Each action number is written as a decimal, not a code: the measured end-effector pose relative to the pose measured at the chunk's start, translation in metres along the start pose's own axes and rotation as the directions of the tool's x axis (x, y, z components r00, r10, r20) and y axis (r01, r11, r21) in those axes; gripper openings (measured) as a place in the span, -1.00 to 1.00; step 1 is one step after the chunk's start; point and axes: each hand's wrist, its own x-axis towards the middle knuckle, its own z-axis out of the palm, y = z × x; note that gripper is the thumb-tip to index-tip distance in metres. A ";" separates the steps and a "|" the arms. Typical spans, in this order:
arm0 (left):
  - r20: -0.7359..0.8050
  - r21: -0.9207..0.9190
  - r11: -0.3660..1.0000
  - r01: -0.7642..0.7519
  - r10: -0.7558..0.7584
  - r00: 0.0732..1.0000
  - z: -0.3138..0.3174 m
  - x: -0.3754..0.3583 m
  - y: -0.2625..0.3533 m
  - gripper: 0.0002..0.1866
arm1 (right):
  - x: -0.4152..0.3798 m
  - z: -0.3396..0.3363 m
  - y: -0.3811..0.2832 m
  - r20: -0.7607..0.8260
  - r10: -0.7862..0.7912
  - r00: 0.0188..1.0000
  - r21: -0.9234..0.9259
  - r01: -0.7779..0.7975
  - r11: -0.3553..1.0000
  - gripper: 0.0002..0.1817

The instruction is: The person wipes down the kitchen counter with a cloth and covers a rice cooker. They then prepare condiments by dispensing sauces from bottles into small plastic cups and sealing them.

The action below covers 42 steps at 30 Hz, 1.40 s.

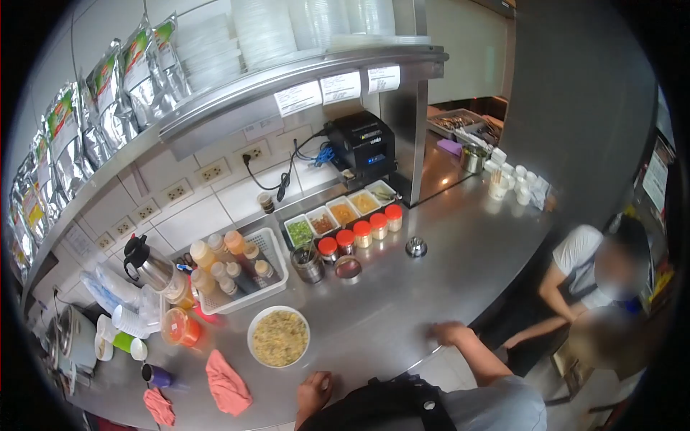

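Observation:
My left hand (315, 391) rests with curled fingers at the front edge of the steel counter (366, 302), and nothing shows in it. Just beyond it stands a white bowl (279, 336) filled with a yellowish, fried-rice-like food. Farther right, my right hand (449, 334) is at the counter's edge; motion smears its fingers, and I cannot tell whether they are closed. A crumpled pink cloth (227, 384) lies left of the bowl, with a smaller pink cloth (159, 406) beyond it.
A white basket (282, 260) of sauce bottles stands behind the bowl. Red-lidded jars (361, 231) line up before topping trays (343, 211). A black printer (361, 147) sits under the shelf (309, 79). At the right, a person (575, 280) bends down beside the counter.

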 end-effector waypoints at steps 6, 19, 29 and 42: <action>-0.174 0.060 0.997 0.042 -0.031 0.984 0.064 0.036 0.064 -0.87 | 0.003 0.015 0.093 0.187 -0.068 0.980 -0.358 0.132 0.924 -0.52; -0.188 0.095 0.945 0.312 -0.291 0.938 0.096 0.021 0.110 -0.88 | 0.005 0.008 0.126 0.542 0.010 0.840 -0.242 0.144 0.960 -0.60; 0.188 -0.604 0.642 0.471 -0.460 0.868 0.131 0.057 0.151 -0.70 | -0.054 -0.021 -0.012 -0.498 -0.325 0.804 0.443 0.558 0.702 -0.24; 0.219 -0.858 0.371 0.354 -0.359 0.907 0.106 0.104 0.216 -0.91 | -0.062 -0.027 -0.066 -0.389 -0.441 0.809 0.832 0.514 0.209 -0.47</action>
